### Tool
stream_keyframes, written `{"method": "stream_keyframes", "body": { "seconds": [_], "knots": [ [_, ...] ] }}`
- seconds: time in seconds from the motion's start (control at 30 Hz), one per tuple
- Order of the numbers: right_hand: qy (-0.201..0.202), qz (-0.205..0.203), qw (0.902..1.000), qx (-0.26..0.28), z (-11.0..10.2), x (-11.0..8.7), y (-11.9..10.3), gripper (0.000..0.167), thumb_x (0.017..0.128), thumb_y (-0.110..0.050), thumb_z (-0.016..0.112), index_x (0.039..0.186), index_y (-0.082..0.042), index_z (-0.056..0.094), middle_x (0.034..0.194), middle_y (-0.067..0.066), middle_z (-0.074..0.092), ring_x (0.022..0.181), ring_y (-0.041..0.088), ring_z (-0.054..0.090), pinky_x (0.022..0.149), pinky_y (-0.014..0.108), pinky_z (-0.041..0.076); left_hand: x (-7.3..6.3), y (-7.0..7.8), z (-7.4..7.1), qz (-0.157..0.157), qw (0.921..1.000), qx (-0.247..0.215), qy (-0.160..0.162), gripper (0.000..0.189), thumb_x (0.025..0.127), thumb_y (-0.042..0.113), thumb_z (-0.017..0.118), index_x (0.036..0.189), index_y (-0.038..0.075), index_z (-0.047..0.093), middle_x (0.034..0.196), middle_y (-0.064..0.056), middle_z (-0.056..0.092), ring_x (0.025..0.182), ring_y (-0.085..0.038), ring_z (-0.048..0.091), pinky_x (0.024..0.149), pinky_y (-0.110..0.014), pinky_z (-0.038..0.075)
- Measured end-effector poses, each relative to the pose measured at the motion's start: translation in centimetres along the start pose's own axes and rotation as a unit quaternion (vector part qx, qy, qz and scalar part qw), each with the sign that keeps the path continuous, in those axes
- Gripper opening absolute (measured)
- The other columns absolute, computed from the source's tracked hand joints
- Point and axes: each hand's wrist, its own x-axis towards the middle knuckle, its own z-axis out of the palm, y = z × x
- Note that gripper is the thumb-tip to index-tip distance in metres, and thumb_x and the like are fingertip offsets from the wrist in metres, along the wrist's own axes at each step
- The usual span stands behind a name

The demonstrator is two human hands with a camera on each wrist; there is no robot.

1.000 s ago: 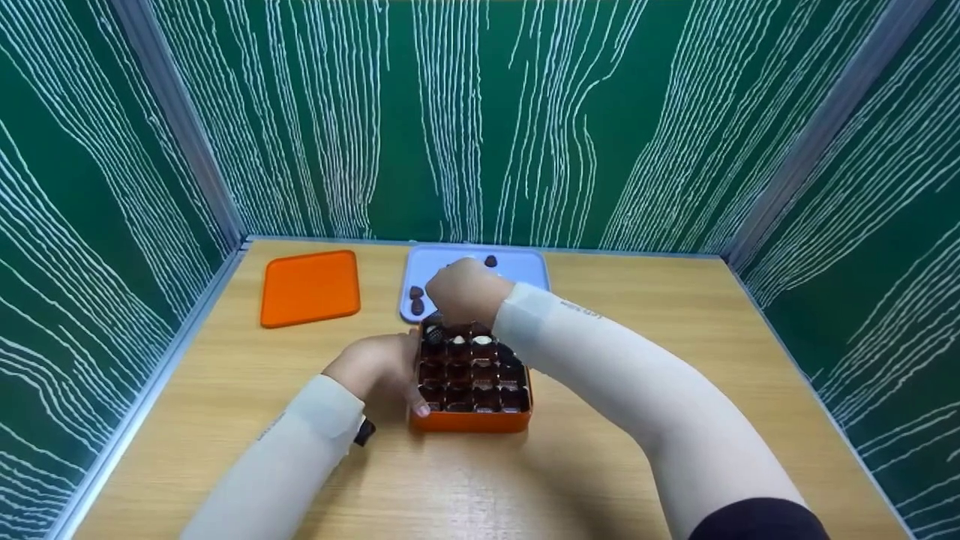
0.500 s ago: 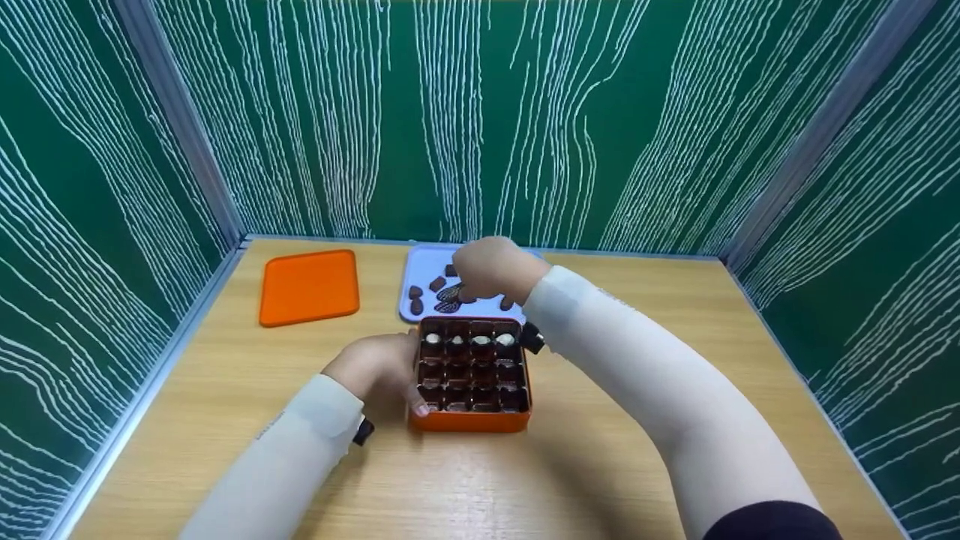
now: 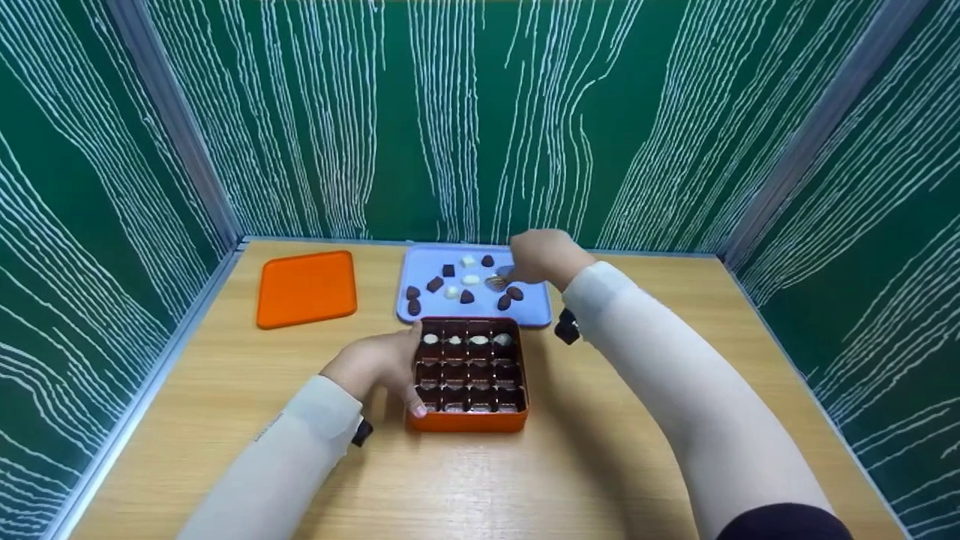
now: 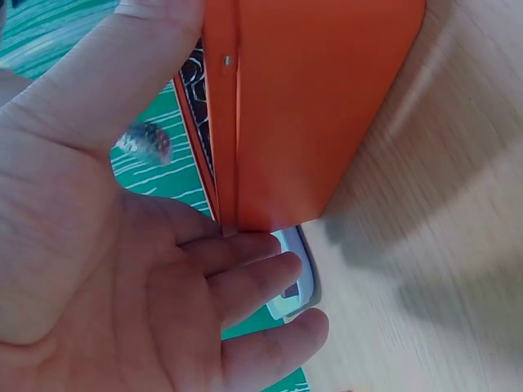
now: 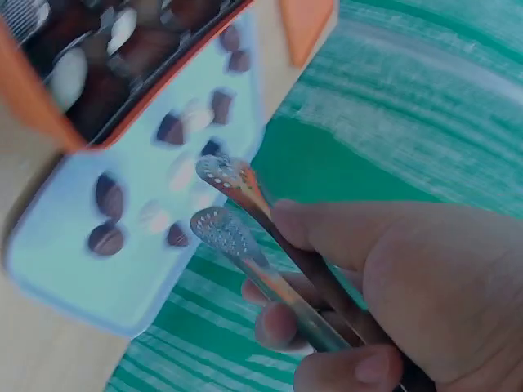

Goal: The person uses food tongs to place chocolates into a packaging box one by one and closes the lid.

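Observation:
My left hand (image 3: 379, 364) grips the left side of an orange box (image 3: 469, 422), thumb at its near corner and fingers toward the far one. Inside is a dark brown divided insert (image 3: 469, 373), with several pale-topped chocolates (image 3: 478, 340) along one row toward the far side. Over the right part of a pale blue tray (image 3: 525, 315), my right hand (image 3: 547, 255) holds metal tongs (image 5: 306, 265). Their perforated tips stand apart, and in the right wrist view they overlap the tray's edge. Dark chocolates (image 3: 435, 284) and white chocolates (image 3: 470, 280) lie scattered on the tray.
An orange lid (image 3: 307, 289) lies on the wooden table (image 3: 637, 315), left of the tray. Green walls (image 3: 660, 112) with white wavy lines enclose the table behind and at both sides, with grey posts (image 3: 810, 150) at the corners.
My right hand has moved from over the box's far end to the right across the tray, uncovering the box's row of chocolates and the tray's contents. My left hand stays on the box.

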Motion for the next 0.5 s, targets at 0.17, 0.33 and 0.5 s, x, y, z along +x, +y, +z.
{"method": "stream_keyframes", "body": {
  "seconds": [0.17,0.33,0.5],
  "knots": [
    [-0.017,0.022,0.9996,0.009,1.9,0.9,2.4,0.049,0.106,-0.049,0.079,0.122,-0.003,0.081,0.118,0.014,0.082,0.102,0.028,0.073,0.104,0.048,0.066,0.0,0.1,-0.2,-0.016,0.9998,0.009,-0.004,0.173,0.059,0.043,0.112,0.183,0.011,-0.004,0.19,-0.02,0.017,0.174,-0.042,0.029,0.144,-0.061,0.025],
    [-0.005,0.03,0.9994,0.015,3.2,1.5,3.8,0.052,0.103,-0.053,0.082,0.116,-0.002,0.082,0.112,0.015,0.083,0.096,0.028,0.073,0.098,0.047,0.067,0.1,0.2,-0.2,-0.019,0.9997,0.013,-0.006,0.174,0.058,0.043,0.112,0.183,0.011,-0.005,0.19,-0.02,0.019,0.173,-0.042,0.031,0.143,-0.062,0.026],
    [-0.002,0.034,0.9992,0.021,4.0,2.1,4.2,0.045,0.103,-0.046,0.084,0.116,-0.002,0.082,0.11,0.015,0.083,0.095,0.028,0.073,0.097,0.046,0.067,0.2,0.3,-0.1,-0.022,0.9996,0.017,-0.007,0.173,0.06,0.043,0.112,0.183,0.012,-0.005,0.189,-0.019,0.021,0.172,-0.042,0.035,0.142,-0.062,0.029]
  ]
}}
